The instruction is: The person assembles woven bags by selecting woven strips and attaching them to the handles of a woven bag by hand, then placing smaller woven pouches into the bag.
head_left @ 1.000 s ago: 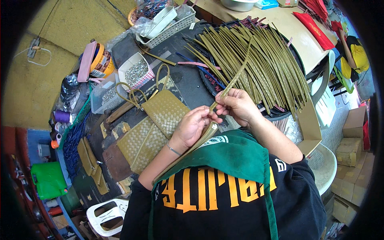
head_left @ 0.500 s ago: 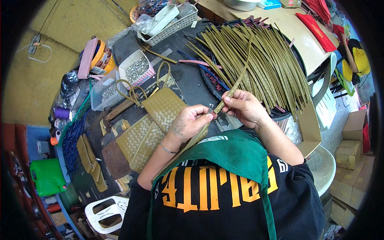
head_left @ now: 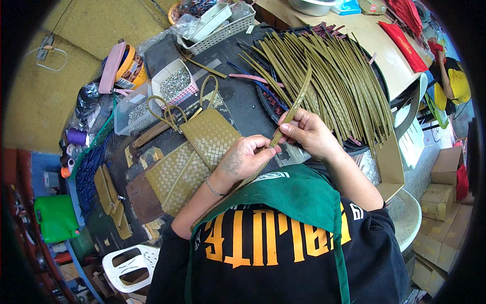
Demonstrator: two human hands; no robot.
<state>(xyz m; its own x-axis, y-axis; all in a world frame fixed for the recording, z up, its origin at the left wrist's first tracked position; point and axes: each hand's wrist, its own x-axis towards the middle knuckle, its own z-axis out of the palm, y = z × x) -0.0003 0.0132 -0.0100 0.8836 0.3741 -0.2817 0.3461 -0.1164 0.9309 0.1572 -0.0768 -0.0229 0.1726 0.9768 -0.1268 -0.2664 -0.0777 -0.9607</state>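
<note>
Olive strap [head_left: 297, 101] swung leftward — left hand [head_left: 243, 159] and right hand [head_left: 313, 134] pinching it.

A green apron [head_left: 304, 195] overlaps a black shirt [head_left: 377, 253].

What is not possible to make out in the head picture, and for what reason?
All in the head view:
Held strap inside the left hand: hidden by that hand
Metal basin: cut off by the top edge
Shapes of metal bits in the checkered box: too small
Whatever lies under the strap pile: covered
</note>
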